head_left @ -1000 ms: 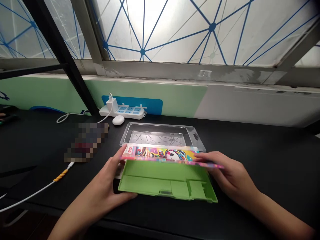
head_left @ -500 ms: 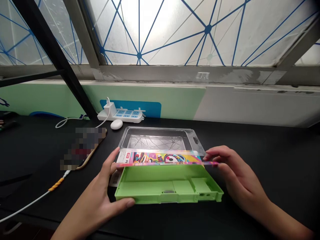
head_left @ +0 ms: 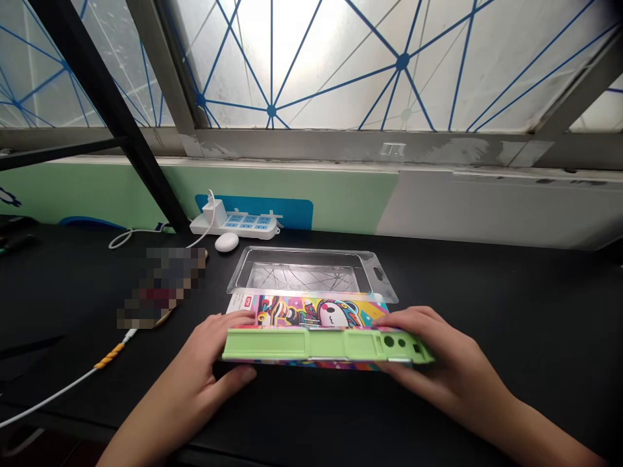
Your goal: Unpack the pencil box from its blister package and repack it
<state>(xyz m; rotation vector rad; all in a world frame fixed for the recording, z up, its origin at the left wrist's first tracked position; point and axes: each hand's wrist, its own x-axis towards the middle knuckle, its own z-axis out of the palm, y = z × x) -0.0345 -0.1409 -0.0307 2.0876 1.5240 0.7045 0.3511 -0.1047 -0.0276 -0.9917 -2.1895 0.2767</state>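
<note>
A light-green pencil case (head_left: 326, 345) is tilted with a long narrow side facing me; a strip of colourful print shows along its lower edge. My left hand (head_left: 219, 353) is closed on its left end, fingers over the top and thumb below. At the right end my right hand (head_left: 442, 357) grips it, fingers above and thumb underneath. Behind the case lies a colourful printed card (head_left: 311, 311) with a cartoon figure, partly covered by the case. A clear plastic package tray (head_left: 304, 275) rests just beyond the card.
A phone-like object (head_left: 165, 288), blurred out, lies at left on a white cable with a yellow wrap (head_left: 109, 357). A white power strip (head_left: 248, 225) with a plugged-in charger and a white oval object (head_left: 226, 242) sit by the wall. A black slanted post (head_left: 111, 117) rises at left.
The pencil case has gone from open, its green inside showing, to closed and turned with its long side toward me. My right hand has moved in and down around its right end.
</note>
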